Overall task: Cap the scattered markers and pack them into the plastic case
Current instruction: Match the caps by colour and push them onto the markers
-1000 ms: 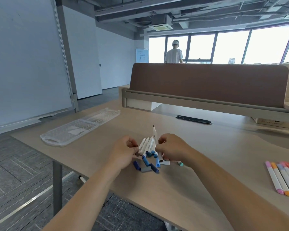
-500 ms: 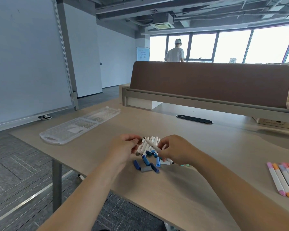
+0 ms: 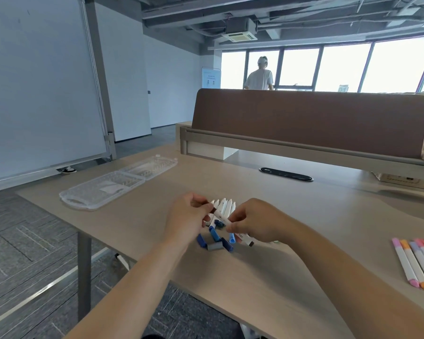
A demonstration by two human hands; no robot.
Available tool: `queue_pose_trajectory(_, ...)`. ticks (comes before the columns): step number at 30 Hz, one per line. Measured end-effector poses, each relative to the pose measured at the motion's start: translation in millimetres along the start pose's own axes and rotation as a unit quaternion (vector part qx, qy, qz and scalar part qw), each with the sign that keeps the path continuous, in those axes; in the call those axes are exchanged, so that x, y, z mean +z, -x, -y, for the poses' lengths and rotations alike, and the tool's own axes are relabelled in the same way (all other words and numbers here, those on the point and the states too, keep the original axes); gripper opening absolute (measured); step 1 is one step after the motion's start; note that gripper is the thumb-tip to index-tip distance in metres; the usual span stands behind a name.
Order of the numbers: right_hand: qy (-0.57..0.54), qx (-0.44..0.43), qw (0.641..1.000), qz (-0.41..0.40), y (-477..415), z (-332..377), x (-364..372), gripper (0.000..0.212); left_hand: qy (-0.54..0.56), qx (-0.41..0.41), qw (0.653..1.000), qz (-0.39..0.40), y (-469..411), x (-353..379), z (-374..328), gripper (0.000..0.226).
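Moved: the white marker point(image 3: 220, 215) no longer points up over the marker pile point(image 3: 224, 205), as it did a second ago. It now slants low across the front of the pile, and the hands are closer together.
Left hand: the left hand point(image 3: 189, 216), just left of the pile, has its fingers curled in a pinch at the marker's far end. I cannot tell whether a cap sits in that pinch.
Right hand: the right hand point(image 3: 252, 223), just right of the pile, is clamped round the barrel, and the dark end pokes out beneath it.
Doing it well: I judge this to be the capping step. Keep barrel and cap in one line, push straight until it seats, and steady the wrists so the pile is not knocked.
Caps: the blue caps point(image 3: 214, 237) and a grey cap point(image 3: 215, 246) lie loose just in front of the pile.
Plastic case: the plastic case point(image 3: 103, 192) lies open and flat, well to the left of the pile and a little beyond it.
Surface: the pale wood tabletop point(image 3: 328, 204) also carries pastel markers point(image 3: 416, 263) in a row, well to the right of the pile.
Room: a brown divider point(image 3: 304, 123) stands beyond the pile and a whiteboard point(image 3: 34, 81) far to its left. A person point(image 3: 258, 79) stands at the windows.
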State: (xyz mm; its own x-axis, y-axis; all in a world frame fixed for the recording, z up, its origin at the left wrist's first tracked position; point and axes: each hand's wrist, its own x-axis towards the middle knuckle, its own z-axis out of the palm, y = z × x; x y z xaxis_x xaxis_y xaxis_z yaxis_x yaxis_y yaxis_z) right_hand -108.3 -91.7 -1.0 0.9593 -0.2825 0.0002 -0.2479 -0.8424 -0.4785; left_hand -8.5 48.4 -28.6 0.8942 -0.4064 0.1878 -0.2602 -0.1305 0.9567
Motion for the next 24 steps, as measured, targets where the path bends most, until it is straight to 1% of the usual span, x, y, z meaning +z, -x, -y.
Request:
queue_pose_trajectory(2, -0.014, -0.003, 1.0, -0.009, 2, 0, -2, 0.02, -0.023, 0.012, 1.0, -0.008, 4, 3, 0, 0.003)
queue_pose_trajectory(7, -0.03, 0.007, 0.999, -0.012, 4, -3, -3, 0.023, -0.021, 0.011, 1.0, -0.005, 10, 8, -3, 0.015)
queue_pose_trajectory(9, -0.038, 0.014, 0.999, -0.022, 7, -4, -6, 0.027, -0.001, 0.005, 1.0, 0.01, 10, 10, -8, 0.021)
queue_pose_trajectory(10, -0.04, 0.014, 0.998, -0.037, 8, -4, -9, 0.029, 0.023, 0.001, 0.999, 0.03, 9, 11, -11, 0.027)
queue_pose_trajectory(11, -0.051, 0.015, 0.997, -0.058, 8, -4, -12, 0.027, 0.046, -0.003, 0.997, 0.057, 8, 13, -15, 0.035)
queue_pose_trajectory(12, -0.071, 0.019, 0.994, -0.077, 7, -4, -14, 0.02, 0.059, -0.007, 0.995, 0.077, 6, 16, -17, 0.043)
queue_pose_trajectory(13, -0.09, 0.027, 0.991, -0.093, 5, -4, -16, 0.008, 0.056, -0.01, 0.995, 0.078, 3, 18, -19, 0.05)
queue_pose_trajectory(14, -0.094, 0.041, 0.989, -0.107, 2, -4, -18, 0.006, 0.045, -0.013, 0.997, 0.066, 0, 19, -19, 0.055)
queue_pose_trajectory(15, -0.082, 0.063, 0.988, -0.115, -2, -6, -17, 0.01, 0.032, -0.018, 0.998, 0.049, -1, 18, -19, 0.056)
queue_pose_trajectory(17, -0.033, 0.105, 0.988, -0.11, -7, -11, -15, 0.011, 0.019, -0.023, 0.999, 0.034, -1, 17, -17, 0.047)
queue_pose_trajectory(19, 0.035, 0.129, 0.986, -0.103, -10, -13, -9, 0.013, 0.001, -0.025, 0.999, 0.044, 0, 16, -12, 0.031)
queue_pose_trajectory(20, 0.066, 0.135, 0.983, -0.103, -11, -14, -6, 0.012, -0.01, -0.028, 0.998, 0.052, 1, 16, -11, 0.028)
queue_pose_trajectory(24, 0.156, 0.16, 0.97, -0.099, -15, -17, 8, 0.012, -0.02, -0.03, 0.998, 0.06, 1, 15, -5, 0.027)
